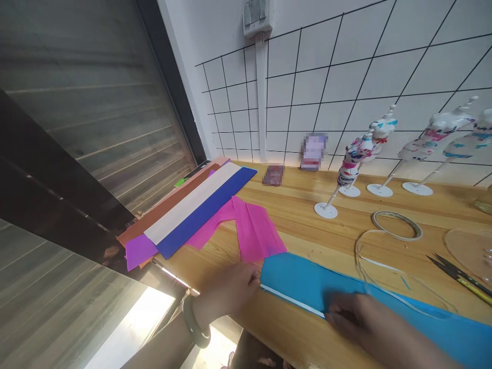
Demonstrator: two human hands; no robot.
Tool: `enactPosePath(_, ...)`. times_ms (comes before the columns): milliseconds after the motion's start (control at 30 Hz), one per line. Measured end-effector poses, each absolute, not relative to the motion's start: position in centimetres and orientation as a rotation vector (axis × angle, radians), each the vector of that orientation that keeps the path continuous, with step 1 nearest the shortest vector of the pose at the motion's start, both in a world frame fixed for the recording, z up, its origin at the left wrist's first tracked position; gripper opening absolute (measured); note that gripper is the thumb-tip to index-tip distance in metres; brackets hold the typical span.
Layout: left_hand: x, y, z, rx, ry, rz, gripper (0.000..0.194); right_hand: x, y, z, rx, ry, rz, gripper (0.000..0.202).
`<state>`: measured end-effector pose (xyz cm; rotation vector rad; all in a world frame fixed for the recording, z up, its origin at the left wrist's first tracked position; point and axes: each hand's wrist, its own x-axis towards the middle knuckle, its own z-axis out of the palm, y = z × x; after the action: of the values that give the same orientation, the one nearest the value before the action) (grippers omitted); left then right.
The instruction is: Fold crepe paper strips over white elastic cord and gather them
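Observation:
A long blue sheet of paper (300, 277) lies along the front edge of the table, and a narrow white tape strip (294, 299) runs along its near edge. My left hand (240, 287), with a bangle on the wrist, is closed at the left end of the strip, its fingertips pinching the sheet's corner. My right hand (355, 315) is closed farther right, thumb and fingers pinched on the white strip at the paper's edge; slight motion blur covers it. Loose pale strips (378, 261) curl over the blue sheet beyond my right hand.
A pink sheet (255, 228) and stacked coloured sheets (192, 205) lie to the left. A tape roll (397, 226), black-and-yellow scissors (459, 277) and several small dress forms on stands (355, 159) are on the right. A gridded wall (292, 102) borders the table's back.

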<state>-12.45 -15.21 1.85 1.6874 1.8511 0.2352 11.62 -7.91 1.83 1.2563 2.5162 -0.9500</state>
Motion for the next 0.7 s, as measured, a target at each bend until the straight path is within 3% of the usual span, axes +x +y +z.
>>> enactPosePath(700, -12.44, -14.94, 1.84, 1.785, 1.882, 0.145, 0.019, 11.64, -8.23, 0.88, 1.386, 2.651, -0.921, 0.027)
